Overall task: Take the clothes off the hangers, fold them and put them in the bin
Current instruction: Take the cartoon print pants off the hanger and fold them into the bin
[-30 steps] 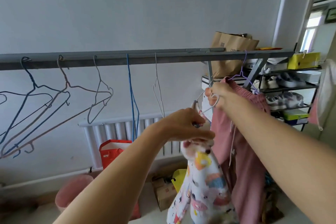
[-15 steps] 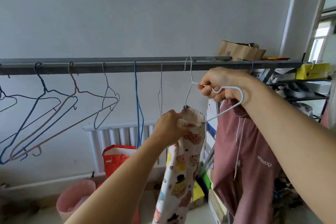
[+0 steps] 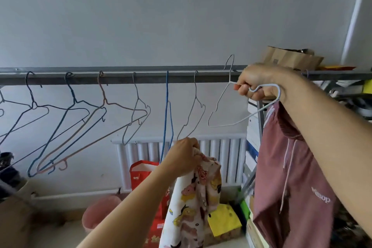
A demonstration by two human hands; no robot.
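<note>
Two hands raised: my right hand point(image 3: 255, 82) grips the white wire hanger point(image 3: 237, 104) at rail point(image 3: 141, 78) height; my left hand point(image 3: 184, 157) bunches the printed garment point(image 3: 193, 205), its lower end cut off.

The bottom edge is cutting off the printed garment point(image 3: 193, 203) and the pink hoodie point(image 3: 291, 187). The right forearm is hiding the hoodie's hanger; only its hook point(image 3: 306, 73) is showing. The left edge is cropping the leftmost hanger point(image 3: 12, 104). Motion blur is smearing the shelf clutter point(image 3: 350, 94), leaving it unidentifiable.
</note>
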